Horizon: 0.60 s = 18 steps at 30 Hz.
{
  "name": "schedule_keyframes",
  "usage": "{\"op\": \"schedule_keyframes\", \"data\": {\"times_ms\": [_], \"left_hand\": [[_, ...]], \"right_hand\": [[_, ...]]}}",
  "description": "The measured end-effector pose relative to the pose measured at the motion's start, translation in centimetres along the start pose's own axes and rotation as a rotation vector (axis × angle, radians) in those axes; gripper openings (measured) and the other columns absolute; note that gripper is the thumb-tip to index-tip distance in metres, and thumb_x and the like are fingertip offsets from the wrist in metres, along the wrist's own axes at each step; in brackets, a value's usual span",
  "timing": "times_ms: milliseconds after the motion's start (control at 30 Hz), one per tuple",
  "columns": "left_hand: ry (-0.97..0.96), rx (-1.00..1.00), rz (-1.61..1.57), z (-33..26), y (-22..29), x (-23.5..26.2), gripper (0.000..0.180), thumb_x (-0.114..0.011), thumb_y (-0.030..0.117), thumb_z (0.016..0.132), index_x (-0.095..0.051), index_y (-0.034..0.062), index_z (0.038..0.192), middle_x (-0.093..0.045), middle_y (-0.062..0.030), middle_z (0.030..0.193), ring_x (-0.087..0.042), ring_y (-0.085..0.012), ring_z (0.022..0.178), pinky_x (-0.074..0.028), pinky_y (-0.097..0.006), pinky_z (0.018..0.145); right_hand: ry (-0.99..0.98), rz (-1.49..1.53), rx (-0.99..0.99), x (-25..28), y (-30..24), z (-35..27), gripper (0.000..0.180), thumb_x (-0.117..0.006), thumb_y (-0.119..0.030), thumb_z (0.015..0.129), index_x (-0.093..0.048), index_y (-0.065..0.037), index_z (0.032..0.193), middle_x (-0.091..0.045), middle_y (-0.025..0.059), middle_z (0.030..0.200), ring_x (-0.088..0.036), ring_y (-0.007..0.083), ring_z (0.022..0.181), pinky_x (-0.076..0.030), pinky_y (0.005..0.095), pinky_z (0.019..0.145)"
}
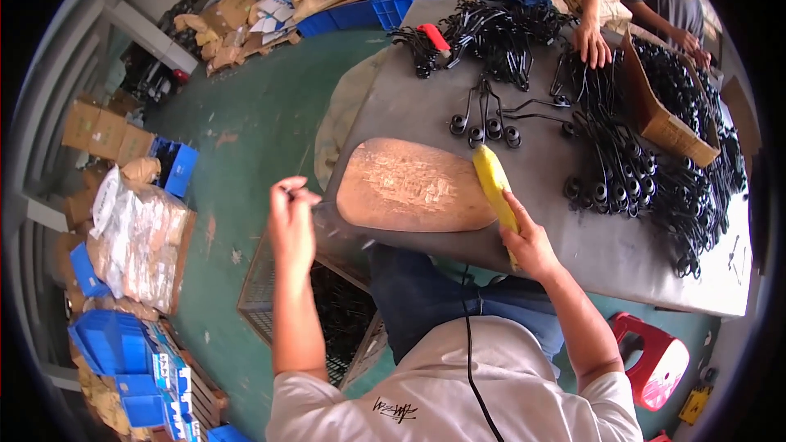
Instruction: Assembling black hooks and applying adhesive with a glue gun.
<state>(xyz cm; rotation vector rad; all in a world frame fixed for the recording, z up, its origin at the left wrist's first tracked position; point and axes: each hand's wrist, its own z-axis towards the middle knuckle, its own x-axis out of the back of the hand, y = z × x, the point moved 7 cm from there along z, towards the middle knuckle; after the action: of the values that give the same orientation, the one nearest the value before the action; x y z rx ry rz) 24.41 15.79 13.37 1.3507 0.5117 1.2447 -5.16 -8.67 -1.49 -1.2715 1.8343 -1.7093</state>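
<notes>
1. Yellow, one elongated object (494,180) is gripped by the right hand (528,239) at the right edge of one brown board (409,184), mid-frame.
2. Positioning seems in hand; next, a steady grip is probably needed.
3. Left of centre, one left hand (291,217) is curled; any contents cannot be told.
4. Upper right, black rods (622,184) are piled uncountably near one carton (667,133).

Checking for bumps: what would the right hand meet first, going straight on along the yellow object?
The right hand would probably bring its yellow object against the black ringed rods first, though depth is unclear.
</notes>
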Motion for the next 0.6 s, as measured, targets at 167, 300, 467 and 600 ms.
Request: {"op": "schedule_keyframes", "data": {"times_ms": [167, 300, 467, 600], "left_hand": [[-0.058, 0.071, 0.723, 0.6, -4.0, 5.6, 0.030, -0.056, 0.020, 0.097, -0.057, 0.0036, 0.122, -0.065, -0.0138, 0.106, -0.063, -0.0252, 0.100, -0.048, -0.037, 0.090], [-0.092, -0.183, 0.586, 2.7, -3.3, -0.3, 0.034, -0.065, 0.023, 0.094, -0.061, 0.0057, 0.123, -0.068, -0.0126, 0.108, -0.063, -0.0269, 0.105, -0.048, -0.038, 0.093], [-0.406, -0.200, 0.091, 5.1, 0.7, -17.4, 0.024, -0.063, 0.015, 0.097, -0.064, 0.0028, 0.118, -0.069, -0.0096, 0.112, -0.065, -0.0147, 0.103, -0.050, -0.028, 0.092], [-0.413, -0.324, 0.213, 7.6, -0.3, -29.8, 0.025, -0.065, 0.015, 0.092, -0.063, 0.0049, 0.115, -0.072, -0.0134, 0.104, -0.070, -0.0213, 0.091, -0.054, -0.033, 0.082]], "right_hand": [[-0.019, -0.103, 0.109, -0.9, -2.0, -0.2, 0.068, -0.057, -0.016, 0.094, -0.029, -0.026, 0.155, -0.063, 0.0270, 0.116, -0.063, 0.0414, 0.108, -0.049, 0.0422, 0.096], [-0.038, -0.176, 0.134, -1.2, -2.3, -0.2, 0.069, -0.057, -0.014, 0.093, -0.028, -0.026, 0.155, -0.063, 0.0292, 0.111, -0.062, 0.0449, 0.105, -0.050, 0.0449, 0.094], [0.007, -0.213, 0.195, -1.0, -2.1, -0.4, 0.069, -0.058, -0.013, 0.092, -0.029, -0.025, 0.154, -0.064, 0.0290, 0.108, -0.064, 0.0457, 0.100, -0.051, 0.0467, 0.090], [0.036, -0.211, 0.261, -1.4, -1.8, -0.2, 0.070, -0.059, -0.014, 0.091, -0.030, -0.025, 0.154, -0.064, 0.0289, 0.103, -0.065, 0.0458, 0.093, -0.053, 0.0482, 0.085]]}}
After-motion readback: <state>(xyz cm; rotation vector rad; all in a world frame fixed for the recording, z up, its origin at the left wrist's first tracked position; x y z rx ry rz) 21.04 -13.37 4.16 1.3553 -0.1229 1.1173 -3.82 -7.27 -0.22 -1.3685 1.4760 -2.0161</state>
